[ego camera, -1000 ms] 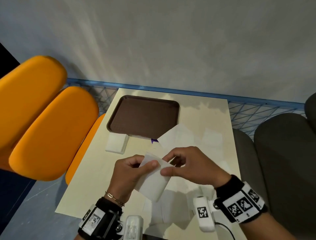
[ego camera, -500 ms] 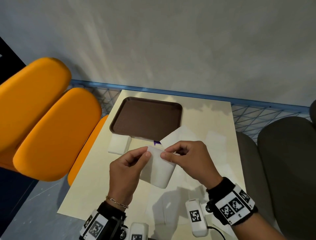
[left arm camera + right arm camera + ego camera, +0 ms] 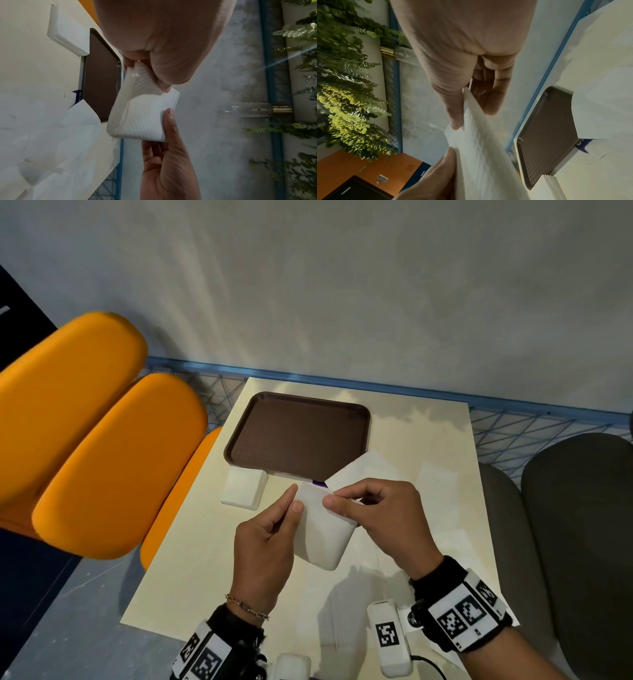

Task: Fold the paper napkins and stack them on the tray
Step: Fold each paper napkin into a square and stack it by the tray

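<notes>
Paper napkin [image 3: 323,537] bent double in mid-air above the table [image 3: 191,546], short of the brown tray [image 3: 298,436]. Upper corners pinched between thumb and fingertips of left hand [image 3: 265,546] and right hand [image 3: 383,518]; neither open. Fold not yet creased. Risk: misaligned edges or a slipped layer if either pinch loosens. Napkin stack [image 3: 244,488] just beside tray's near edge.

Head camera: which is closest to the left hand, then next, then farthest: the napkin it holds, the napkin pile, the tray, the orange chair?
From the left hand:
1. Napkin: pinched in it, also held by the right hand.
2. Napkin pile: just ahead, on the table's left side.
3. Tray: beyond the pile, at the back.
4. Orange chair: off the table, far left.
</notes>
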